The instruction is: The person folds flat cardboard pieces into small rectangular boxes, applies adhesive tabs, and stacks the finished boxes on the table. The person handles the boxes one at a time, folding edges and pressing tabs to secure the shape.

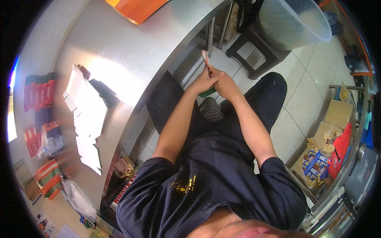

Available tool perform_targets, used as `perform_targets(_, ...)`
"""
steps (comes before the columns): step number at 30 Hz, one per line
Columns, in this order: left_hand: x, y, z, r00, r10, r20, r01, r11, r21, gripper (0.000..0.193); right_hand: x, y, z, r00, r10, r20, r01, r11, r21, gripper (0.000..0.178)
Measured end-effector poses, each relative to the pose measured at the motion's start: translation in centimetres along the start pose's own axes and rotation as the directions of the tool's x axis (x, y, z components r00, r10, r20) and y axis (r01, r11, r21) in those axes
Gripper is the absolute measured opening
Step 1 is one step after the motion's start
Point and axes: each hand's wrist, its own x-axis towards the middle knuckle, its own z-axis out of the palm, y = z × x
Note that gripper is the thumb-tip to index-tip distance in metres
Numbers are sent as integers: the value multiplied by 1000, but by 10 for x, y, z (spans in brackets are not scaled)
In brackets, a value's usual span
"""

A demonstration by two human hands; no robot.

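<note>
Above my knees, my two hands meet around a thin piece of printed card (205, 58), orange and white at its upper tip. A green part shows below my fingers and seems to belong to the same piece. My left hand (201, 82) is closed on the card from the left. From the other side my right hand (226, 85) closes over it, its fingers touching those of my left hand. Most of the card is hidden by my hands. On the metal table to my left lie several flat white cardboard blanks (90, 109), overlapping, with cut flaps.
An orange folder-like sheet (139, 8) lies on the metal table's (119, 43) far part. A translucent plastic tub (291, 23) rests on a dark stool (260, 49). Red and dark packets (39, 93) line the left side. To the right is an open cardboard box (317, 137) with blue packages.
</note>
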Motion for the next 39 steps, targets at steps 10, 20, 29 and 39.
perform_targets(10,-7,25,-42,942,-319,103,276,567,-776,44,-7,1,-56,954,161,253,-276,800,533,89)
perform_targets(20,-10,30,-36,924,-311,224,383,754,-534,47,-7,26,-28,970,231,75,-240,859,452,65)
perform_targets(29,-10,25,-12,984,-109,-139,86,984,-158,100,-13,6,-55,911,410,53,-333,650,683,35)
perform_targets(39,-31,123,20,972,-48,-231,140,906,399,122,-23,0,-51,912,188,-364,49,832,553,32)
